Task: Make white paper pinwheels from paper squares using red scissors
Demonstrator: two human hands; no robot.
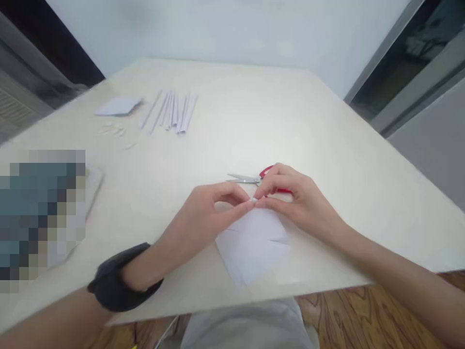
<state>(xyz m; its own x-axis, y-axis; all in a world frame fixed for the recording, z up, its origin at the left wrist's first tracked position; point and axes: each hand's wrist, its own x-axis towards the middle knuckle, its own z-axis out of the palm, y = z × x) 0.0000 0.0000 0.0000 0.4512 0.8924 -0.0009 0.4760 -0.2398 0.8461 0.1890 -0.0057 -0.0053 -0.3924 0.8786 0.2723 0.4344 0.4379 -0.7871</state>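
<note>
Pale table (327,145) by a white wall | left hand (214,206) and right hand (294,198) pinch the top corner of white paper (254,247) at the near edge | step: likely creasing a fold | next calls for firm, even pressure | red scissors (254,179) just behind.

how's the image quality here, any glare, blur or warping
Head view: soft even light, faint sheen on the table beyond the scissors; table edges bow from wide-angle distortion; a pixelated block masks the left; the far paper rolls look soft.
</note>
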